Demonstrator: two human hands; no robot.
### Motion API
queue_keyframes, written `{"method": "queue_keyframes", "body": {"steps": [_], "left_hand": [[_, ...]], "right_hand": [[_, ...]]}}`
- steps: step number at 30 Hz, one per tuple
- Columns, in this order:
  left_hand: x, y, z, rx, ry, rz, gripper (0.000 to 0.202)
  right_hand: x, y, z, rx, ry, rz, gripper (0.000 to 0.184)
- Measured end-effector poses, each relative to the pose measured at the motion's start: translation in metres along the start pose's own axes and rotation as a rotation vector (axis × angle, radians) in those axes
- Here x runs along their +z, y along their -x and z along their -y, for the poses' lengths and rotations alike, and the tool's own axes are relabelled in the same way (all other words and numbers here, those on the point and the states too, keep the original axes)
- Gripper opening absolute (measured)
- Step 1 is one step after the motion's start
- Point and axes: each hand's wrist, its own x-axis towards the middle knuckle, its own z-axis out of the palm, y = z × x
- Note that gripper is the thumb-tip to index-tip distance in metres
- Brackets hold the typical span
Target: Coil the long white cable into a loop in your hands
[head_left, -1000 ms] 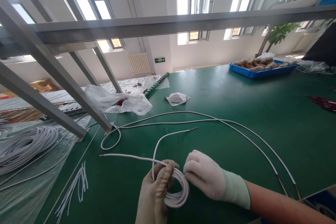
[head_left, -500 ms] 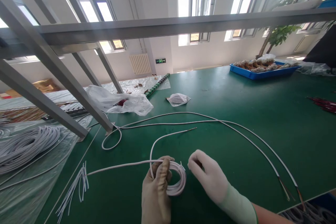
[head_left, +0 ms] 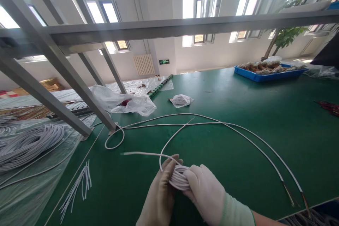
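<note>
A small coil of white cable (head_left: 179, 179) is held between my two gloved hands, above the green table. My left hand (head_left: 163, 187) is closed on the coil's left side, thumb on top. On the right side of the coil, my right hand (head_left: 203, 190) has its fingers wrapped round the turns. Two free ends leave the coil near my left thumb: one points left, the other curves up and away to a stripped tip. A bunch of short white ties (head_left: 79, 187) lies to the left of my hands.
A long white cable (head_left: 251, 139) loops across the green table (head_left: 225, 102). Large cable coils (head_left: 31, 144) lie on plastic sheeting at left. Grey metal posts (head_left: 71, 74) rise at the table's left. A blue tray (head_left: 270, 76) and a small plastic bag (head_left: 181, 100) stand farther back.
My right hand has moved left and closed on the coil, which it was apart from before. The coil has tilted, and its left-pointing cable end has swung upward, away from the bunch of ties.
</note>
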Motion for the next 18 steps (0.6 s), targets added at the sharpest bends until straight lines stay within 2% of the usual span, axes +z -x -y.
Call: {"method": "queue_keyframes", "body": {"steps": [2, 5, 8, 10, 14, 16, 18], "left_hand": [[0.000, 0.002, -0.003, 0.013, -0.048, 0.041, 0.032], [0.001, 0.003, -0.002, 0.022, -0.085, 0.121, 0.036], [0.002, 0.001, 0.004, -0.018, -0.070, 0.125, 0.047], [0.005, 0.001, 0.006, -0.086, -0.014, 0.103, 0.044], [0.009, 0.001, 0.008, -0.242, 0.223, 0.011, 0.016], [0.009, 0.000, 0.012, -0.279, 0.330, -0.043, 0.014], [0.007, -0.002, 0.017, -0.312, 0.358, -0.039, 0.020]], "right_hand": [[-0.006, 0.005, -0.001, 0.125, -0.237, 0.034, 0.027], [-0.018, 0.007, 0.003, 0.375, -0.674, 0.189, 0.037], [-0.025, 0.003, 0.008, 0.569, -0.976, 0.283, 0.046], [-0.026, 0.000, 0.010, 0.647, -1.035, 0.277, 0.053], [-0.020, 0.001, 0.012, 0.682, -1.014, 0.280, 0.057], [-0.017, 0.002, 0.012, 0.659, -0.970, 0.251, 0.052], [-0.015, 0.002, 0.012, 0.631, -0.872, 0.187, 0.047]]}}
